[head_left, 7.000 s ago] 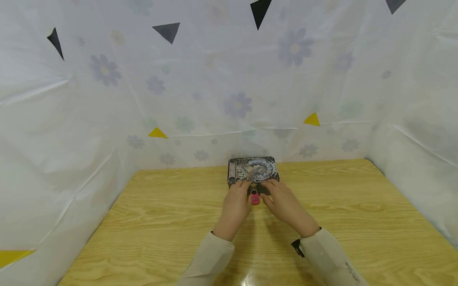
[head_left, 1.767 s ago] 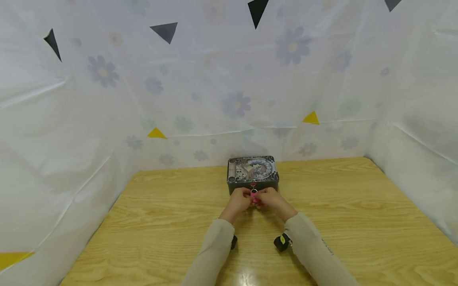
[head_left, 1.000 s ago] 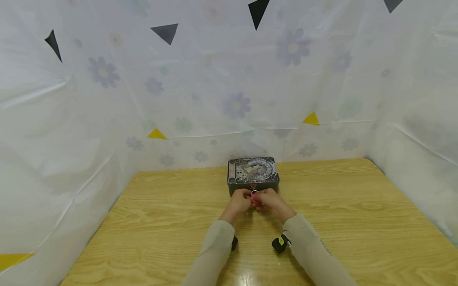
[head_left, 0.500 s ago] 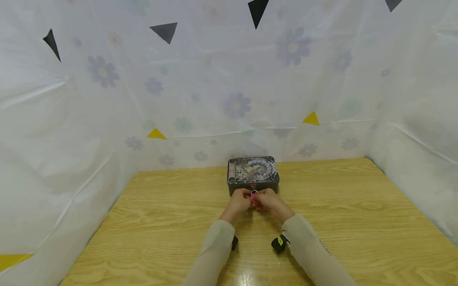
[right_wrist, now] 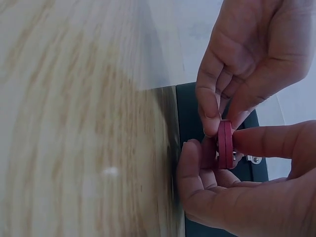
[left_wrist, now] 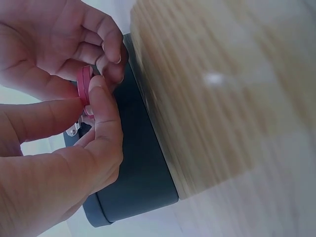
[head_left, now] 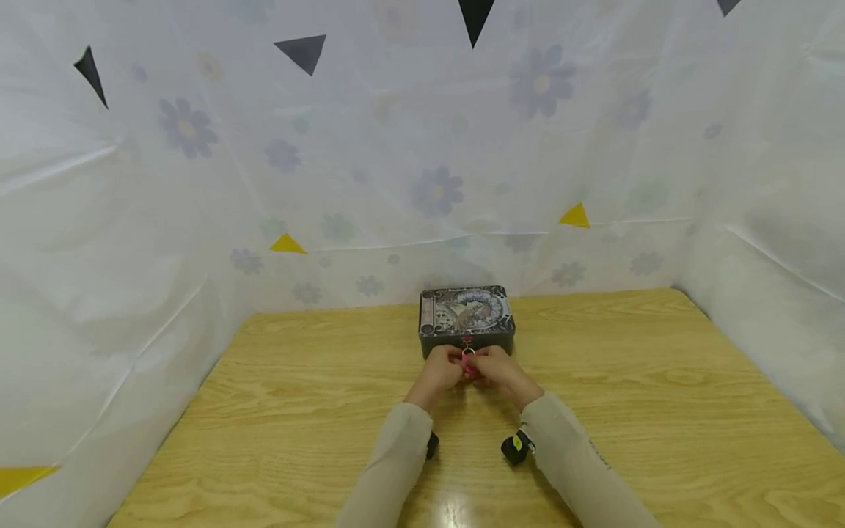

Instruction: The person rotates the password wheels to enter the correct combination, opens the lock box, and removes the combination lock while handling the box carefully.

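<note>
- Pink padlock [right_wrist: 225, 144]: at the middle of the dark, picture-topped box's [head_left: 466, 311] front, by the metal clasp [right_wrist: 255, 159].
- Its long axis runs out from the box, shackle pointing boxward, body toward the person.
- Left hand [head_left: 441, 369]: thumb and finger pinch the padlock.
- Right hand [head_left: 499, 368]: pinches its other side.
- Table [head_left: 317, 411]: wood-grained, under the box.

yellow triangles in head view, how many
3: left yellow triangle and right yellow triangle on the back sheet, third yellow triangle on the left sheet, cut by the picture edge.
</note>
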{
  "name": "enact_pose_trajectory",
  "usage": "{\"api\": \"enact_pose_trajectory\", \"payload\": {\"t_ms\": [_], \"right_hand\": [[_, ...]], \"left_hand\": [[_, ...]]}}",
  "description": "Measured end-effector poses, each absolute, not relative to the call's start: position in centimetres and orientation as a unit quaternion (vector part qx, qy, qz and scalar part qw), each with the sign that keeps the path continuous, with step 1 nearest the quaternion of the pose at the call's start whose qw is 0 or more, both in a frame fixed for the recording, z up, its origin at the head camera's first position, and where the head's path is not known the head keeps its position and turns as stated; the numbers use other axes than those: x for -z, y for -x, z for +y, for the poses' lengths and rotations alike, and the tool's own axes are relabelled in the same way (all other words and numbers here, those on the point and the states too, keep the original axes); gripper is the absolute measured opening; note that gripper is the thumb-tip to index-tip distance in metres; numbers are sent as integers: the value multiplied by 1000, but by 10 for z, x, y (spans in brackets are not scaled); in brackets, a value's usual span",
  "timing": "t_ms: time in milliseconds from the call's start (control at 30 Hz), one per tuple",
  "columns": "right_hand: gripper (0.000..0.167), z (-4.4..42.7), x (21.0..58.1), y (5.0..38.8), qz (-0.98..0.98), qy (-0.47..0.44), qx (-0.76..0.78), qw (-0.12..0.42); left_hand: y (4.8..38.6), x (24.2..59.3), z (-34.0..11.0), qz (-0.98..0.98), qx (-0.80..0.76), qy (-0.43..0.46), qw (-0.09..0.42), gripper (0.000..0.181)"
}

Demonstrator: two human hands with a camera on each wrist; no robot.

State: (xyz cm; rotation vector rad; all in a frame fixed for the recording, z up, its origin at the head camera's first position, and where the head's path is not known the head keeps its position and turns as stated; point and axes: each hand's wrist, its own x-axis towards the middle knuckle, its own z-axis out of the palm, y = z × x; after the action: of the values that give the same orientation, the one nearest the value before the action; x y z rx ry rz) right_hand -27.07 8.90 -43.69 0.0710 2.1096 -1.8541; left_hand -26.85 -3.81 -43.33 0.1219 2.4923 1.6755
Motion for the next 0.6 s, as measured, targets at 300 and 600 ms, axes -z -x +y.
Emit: {"api": "enact_pose_trajectory", "payload": {"t_ms": [300,600], "right_hand": [[18,88,438,273,733,-29,660,164],[16,87,439,273,731,-35,661,165]], "left_hand": [[272,435,-39,831,-551,-43,62,34],[267,431,-39,829,-554,-36,69,30]]}}
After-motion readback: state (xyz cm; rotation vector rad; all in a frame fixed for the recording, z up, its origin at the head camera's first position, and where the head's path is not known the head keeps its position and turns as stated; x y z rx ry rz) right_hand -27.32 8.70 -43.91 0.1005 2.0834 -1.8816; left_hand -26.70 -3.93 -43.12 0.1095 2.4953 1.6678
